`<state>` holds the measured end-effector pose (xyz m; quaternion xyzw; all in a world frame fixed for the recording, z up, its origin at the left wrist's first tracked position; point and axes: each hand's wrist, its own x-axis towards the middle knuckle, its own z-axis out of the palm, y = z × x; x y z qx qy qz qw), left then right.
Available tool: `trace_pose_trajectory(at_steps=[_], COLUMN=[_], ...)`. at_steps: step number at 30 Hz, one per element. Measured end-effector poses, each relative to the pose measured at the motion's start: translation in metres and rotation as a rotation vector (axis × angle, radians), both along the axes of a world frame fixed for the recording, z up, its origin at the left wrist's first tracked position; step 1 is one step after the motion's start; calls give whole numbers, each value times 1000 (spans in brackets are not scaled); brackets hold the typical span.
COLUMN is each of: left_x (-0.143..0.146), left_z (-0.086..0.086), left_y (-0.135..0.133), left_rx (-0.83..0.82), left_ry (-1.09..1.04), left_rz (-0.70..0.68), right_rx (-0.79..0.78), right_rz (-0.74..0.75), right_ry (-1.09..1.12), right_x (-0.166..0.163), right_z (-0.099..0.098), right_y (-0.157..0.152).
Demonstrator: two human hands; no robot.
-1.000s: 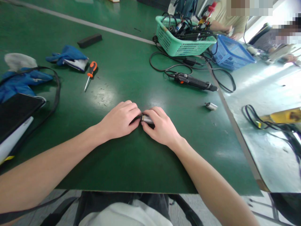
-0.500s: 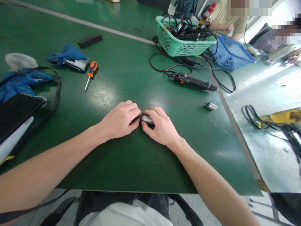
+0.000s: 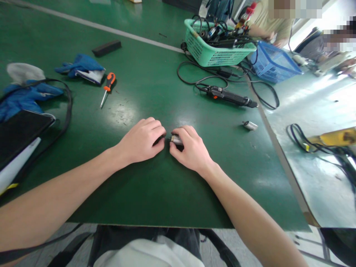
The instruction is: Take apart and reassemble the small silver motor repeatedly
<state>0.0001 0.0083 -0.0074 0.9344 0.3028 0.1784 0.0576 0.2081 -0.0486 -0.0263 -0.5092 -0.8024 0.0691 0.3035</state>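
My right hand (image 3: 190, 147) grips a small silver motor (image 3: 176, 139) between thumb and fingers, its dark end pointing left. Facing it a short gap away, my left hand (image 3: 144, 141) is closed around a small dark part (image 3: 159, 139), mostly hidden by the fingers. Both hands rest low over the green tabletop (image 3: 167, 193). A second small silver cylinder (image 3: 250, 125) lies farther right. Beyond it is a black electric screwdriver (image 3: 229, 97) with its cord. An orange-handled screwdriver (image 3: 108, 89) lies to the left.
Blue gloves (image 3: 80, 68), a black block (image 3: 106, 48) and a dark flat device (image 3: 22, 135) are at the left. A green basket (image 3: 222, 55) of cords and tools and a blue basket (image 3: 274, 66) stand at the back right. A person (image 3: 274, 26) is behind them.
The motor has come away from the dark part in my left hand. My right hand has shifted slightly right and my left slightly left, leaving a gap.
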Motion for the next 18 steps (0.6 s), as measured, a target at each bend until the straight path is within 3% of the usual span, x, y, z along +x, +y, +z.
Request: trace_pose_trajectory(at_steps=[18], left_x=[-1], left_z=[-1], left_y=[1], left_rx=[-1], left_ry=[1], left_rz=[-77], right_rx=[-7], right_rz=[35], right_ry=[20], right_x=[2], right_z=[3], right_y=[0])
